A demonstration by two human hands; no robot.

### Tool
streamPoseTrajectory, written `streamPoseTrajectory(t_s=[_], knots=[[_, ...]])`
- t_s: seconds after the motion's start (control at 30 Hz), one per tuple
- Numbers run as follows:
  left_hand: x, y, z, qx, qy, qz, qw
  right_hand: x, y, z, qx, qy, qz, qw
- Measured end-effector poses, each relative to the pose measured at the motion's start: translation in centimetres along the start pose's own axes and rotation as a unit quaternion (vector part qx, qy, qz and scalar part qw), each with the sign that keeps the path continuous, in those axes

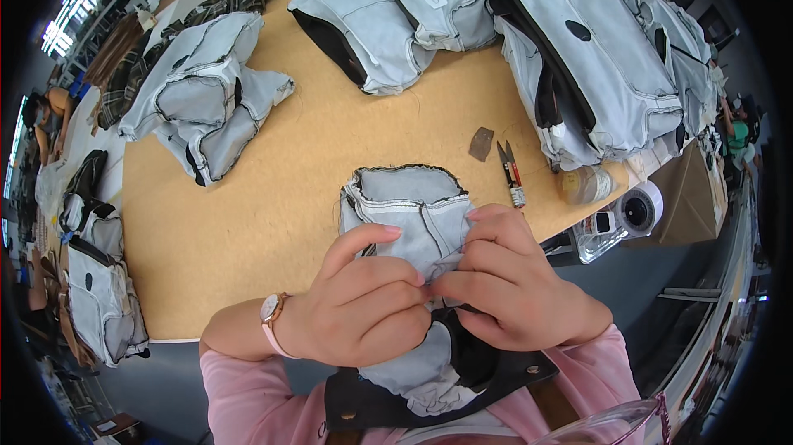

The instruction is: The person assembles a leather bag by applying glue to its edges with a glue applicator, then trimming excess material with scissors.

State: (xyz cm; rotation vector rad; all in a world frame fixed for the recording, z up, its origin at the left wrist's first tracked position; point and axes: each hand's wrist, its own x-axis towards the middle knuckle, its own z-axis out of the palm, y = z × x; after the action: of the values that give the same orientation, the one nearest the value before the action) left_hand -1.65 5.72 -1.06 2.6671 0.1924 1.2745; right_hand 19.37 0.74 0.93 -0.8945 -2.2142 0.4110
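In front of me is a small inside-out bag (405, 187) of light grey lining fabric, with dark raw seam edges along its top rim. My left hand (359, 304), with a watch on the wrist, pinches its near part. Opposite it, my right hand (516, 284) grips the same fabric, and the fingertips of both hands nearly meet. The exact spot between the fingers is hidden. Below my hands the fabric hangs toward my lap, with a black piece (471, 354) beside it. Thread snips (512, 176) with red on the handle lie beyond my right hand.
Other inside-out grey bags lie at the far left (194, 102), far middle (355, 28) and far right (607, 65) of the tan table (239, 238). A brown scrap (481, 143) is near the snips. A jar (588, 185) stands at the right edge, near a white round device (640, 209).
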Motion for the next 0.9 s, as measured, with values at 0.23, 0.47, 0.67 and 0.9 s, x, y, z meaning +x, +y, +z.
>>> streamPoseTrajectory(t_s=[0.23, 0.47, 0.67, 0.9], knots=[[-0.1, 0.0, 0.0, 0.001, -0.010, 0.000, 1.000, -0.2, 0.3, 0.0, 0.016, -0.019, -0.002, 1.000], [0.0, -0.1, -0.2, -0.004, -0.029, -0.028, 0.999, -1.0, 0.8, 0.4, -0.022, 0.035, -0.040, 0.998], [0.3, 0.0, 0.6, -0.006, -0.066, -0.061, 0.996, -1.2, 0.9, 0.8, -0.027, 0.020, 0.009, 0.999], [0.3, -0.7, -0.1, -0.086, -0.140, -0.126, 0.978, -0.6, 1.2, -0.8, 0.058, -0.107, 0.054, 0.991]])
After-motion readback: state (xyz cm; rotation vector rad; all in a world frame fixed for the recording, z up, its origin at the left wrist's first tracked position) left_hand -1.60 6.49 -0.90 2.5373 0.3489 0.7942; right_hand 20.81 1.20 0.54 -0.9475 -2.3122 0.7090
